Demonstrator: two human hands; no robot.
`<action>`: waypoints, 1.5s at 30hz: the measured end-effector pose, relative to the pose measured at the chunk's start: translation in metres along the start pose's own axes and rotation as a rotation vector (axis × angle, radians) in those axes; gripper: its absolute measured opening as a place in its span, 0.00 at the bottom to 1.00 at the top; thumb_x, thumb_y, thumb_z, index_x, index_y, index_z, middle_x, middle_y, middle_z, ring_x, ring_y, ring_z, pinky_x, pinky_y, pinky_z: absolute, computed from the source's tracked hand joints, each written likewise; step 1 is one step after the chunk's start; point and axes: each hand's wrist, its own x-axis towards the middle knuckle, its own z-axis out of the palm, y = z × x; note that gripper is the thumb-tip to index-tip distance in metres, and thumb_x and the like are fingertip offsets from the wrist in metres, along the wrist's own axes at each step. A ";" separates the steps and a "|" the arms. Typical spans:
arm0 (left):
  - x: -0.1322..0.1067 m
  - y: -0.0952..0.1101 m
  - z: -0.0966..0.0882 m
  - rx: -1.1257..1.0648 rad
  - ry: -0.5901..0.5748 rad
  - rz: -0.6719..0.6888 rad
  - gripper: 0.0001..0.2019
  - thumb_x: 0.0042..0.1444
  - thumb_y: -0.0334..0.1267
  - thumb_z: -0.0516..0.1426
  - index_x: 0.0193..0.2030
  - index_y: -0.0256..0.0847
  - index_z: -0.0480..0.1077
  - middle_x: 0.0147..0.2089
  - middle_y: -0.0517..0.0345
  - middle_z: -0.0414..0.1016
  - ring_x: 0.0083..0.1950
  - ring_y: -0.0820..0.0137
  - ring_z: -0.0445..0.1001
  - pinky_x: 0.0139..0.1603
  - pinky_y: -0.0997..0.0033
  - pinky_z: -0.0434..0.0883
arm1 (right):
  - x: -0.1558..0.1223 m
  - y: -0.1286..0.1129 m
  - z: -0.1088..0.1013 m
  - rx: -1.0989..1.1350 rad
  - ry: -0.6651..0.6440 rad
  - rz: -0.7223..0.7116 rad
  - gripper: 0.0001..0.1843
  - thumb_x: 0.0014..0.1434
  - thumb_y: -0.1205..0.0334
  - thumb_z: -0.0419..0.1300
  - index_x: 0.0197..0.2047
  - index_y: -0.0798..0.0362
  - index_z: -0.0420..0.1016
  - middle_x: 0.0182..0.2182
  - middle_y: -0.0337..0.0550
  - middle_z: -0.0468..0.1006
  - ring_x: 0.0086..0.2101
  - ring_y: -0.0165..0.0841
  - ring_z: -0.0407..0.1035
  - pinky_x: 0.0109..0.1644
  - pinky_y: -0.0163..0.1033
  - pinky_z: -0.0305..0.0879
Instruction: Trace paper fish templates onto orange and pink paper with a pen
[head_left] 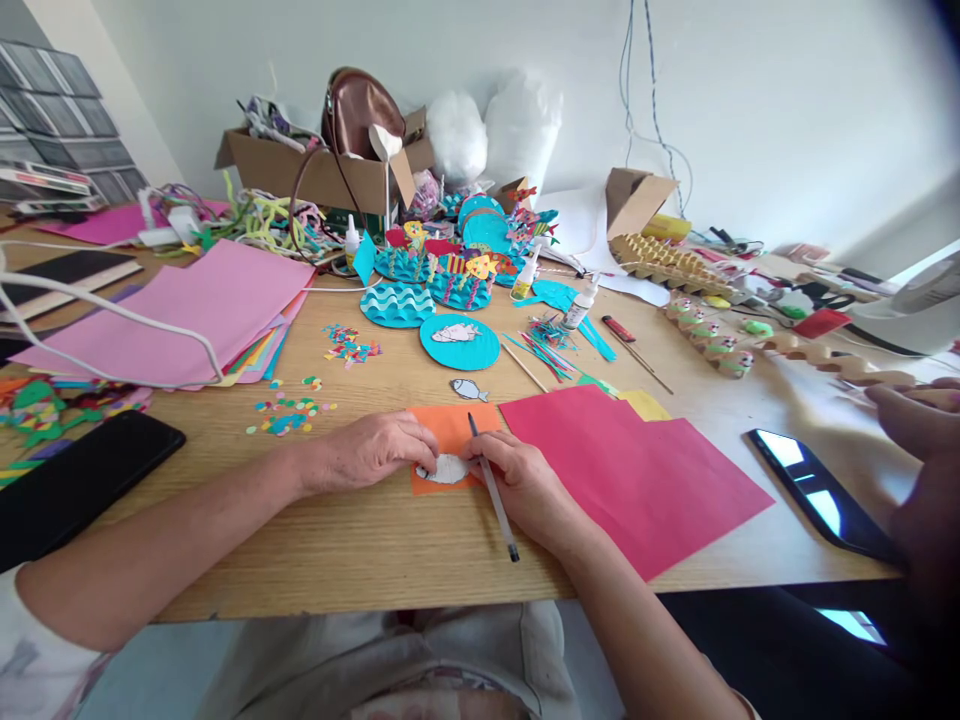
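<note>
A white paper fish cutout (448, 469) lies on a small orange paper sheet (454, 425) at the table's front. My left hand (379, 452) is closed, its fingertips on the fish's left end. My right hand (525, 482) is closed with a pen (495, 500) lodged in it, the dark tip pointing towards me. The fingertips of that hand also touch the fish's right end. Just beyond the orange sheet lies a smaller fish cutout (469, 389). Farther back, a blue paper disc (459, 355) carries another fish drawing.
Red paper (637, 480) lies right of my hands, a phone (821, 495) beyond it. Pink sheets (172, 310) and a black phone (97, 480) are at left. Paper dots (289, 412), glue bottles (581, 303) and blue wave crafts (397, 302) stand behind. Another person's hand (915, 430) shows at right.
</note>
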 end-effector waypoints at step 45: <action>-0.006 0.003 0.005 0.056 0.066 0.035 0.16 0.63 0.28 0.45 0.44 0.43 0.73 0.46 0.55 0.75 0.43 0.71 0.68 0.44 0.71 0.64 | -0.016 -0.007 -0.033 0.398 0.490 0.306 0.04 0.58 0.61 0.56 0.35 0.51 0.71 0.29 0.39 0.76 0.31 0.30 0.69 0.35 0.34 0.65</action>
